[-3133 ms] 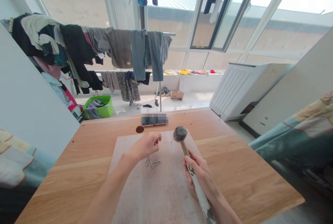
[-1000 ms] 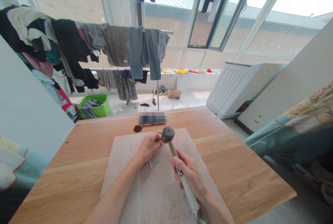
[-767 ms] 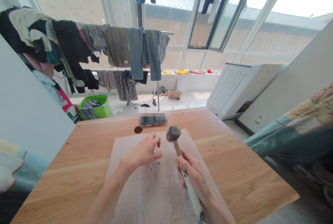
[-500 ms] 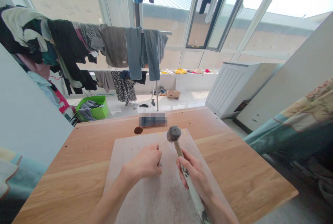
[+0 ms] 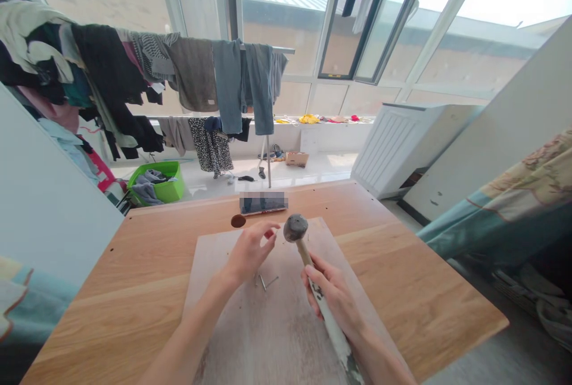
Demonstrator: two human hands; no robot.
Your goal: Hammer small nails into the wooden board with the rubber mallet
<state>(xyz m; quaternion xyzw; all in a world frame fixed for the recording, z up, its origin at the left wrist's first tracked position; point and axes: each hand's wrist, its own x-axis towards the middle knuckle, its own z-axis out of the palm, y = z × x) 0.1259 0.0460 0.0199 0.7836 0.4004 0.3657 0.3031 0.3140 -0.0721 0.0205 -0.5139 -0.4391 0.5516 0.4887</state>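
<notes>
My right hand (image 5: 333, 289) is wrapped around the pale, worn handle of a mallet (image 5: 296, 228), whose dark rounded head is raised toward the far end of the board. To its left, my left hand (image 5: 251, 249) hovers over the board with thumb and forefinger apart, their tips close to the mallet head. I see nothing between those fingers. Several loose nails (image 5: 267, 283) lie on the board just below my left hand. The whitish wooden board (image 5: 250, 337) rests flat under both hands.
A wood-grain table (image 5: 420, 278) carries the board. Behind it on the table lie a dark flat pack (image 5: 263, 202), partly blurred, and a round hole (image 5: 238, 220). Beyond stand a laundry rack with hanging clothes (image 5: 194, 75), a green basket (image 5: 170, 188) and a white cabinet (image 5: 393, 146).
My left hand has moved up and forward from the middle of the board, and its curled fingers have opened. Nails now show where it was. My right hand still grips the mallet, nearly unmoved.
</notes>
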